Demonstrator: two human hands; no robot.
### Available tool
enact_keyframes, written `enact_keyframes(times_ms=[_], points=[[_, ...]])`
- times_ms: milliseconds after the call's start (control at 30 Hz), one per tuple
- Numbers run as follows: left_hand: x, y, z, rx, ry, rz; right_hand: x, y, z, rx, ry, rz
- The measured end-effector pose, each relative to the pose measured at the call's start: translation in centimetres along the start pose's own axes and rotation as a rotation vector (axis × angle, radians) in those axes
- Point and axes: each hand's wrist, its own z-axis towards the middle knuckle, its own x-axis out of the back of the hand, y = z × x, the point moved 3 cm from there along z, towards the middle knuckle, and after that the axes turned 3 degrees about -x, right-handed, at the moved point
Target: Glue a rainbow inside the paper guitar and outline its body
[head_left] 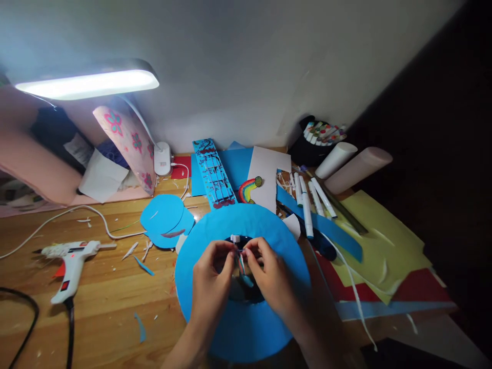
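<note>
In the head view a large blue paper ring lies on the table in front of me, its round middle opening dark. My left hand and my right hand meet over that opening, thumbs and forefingers pinched close together. Between the fingertips is something small and thin that I cannot make out. A whitish and reddish strip hangs just below the fingertips. Behind them, at the opening's far edge, sits a small white piece.
A white glue gun with a black cord lies left. Blue paper discs and scraps lie beside the ring. Behind are a painted blue strip and a paper rainbow. Markers, yellow paper and a white cord are right. A lamp glows.
</note>
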Motion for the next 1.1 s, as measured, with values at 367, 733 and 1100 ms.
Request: enact_keyframes(times_ms=[367,733,1100], points=[[0.2,0.1,-0.3,-0.039,0.035,0.047,0.2,-0.4,-0.1,0.010,0.008,-0.038],[-0.3,0.4,-0.1,-0.062,-0.042,0.082,0.4,-1.5,0.2,0.161,0.128,-0.028],[-0.5,0.4,-0.2,-0.058,-0.035,0.149,0.3,-1.5,1.2,0.054,0.011,0.375]])
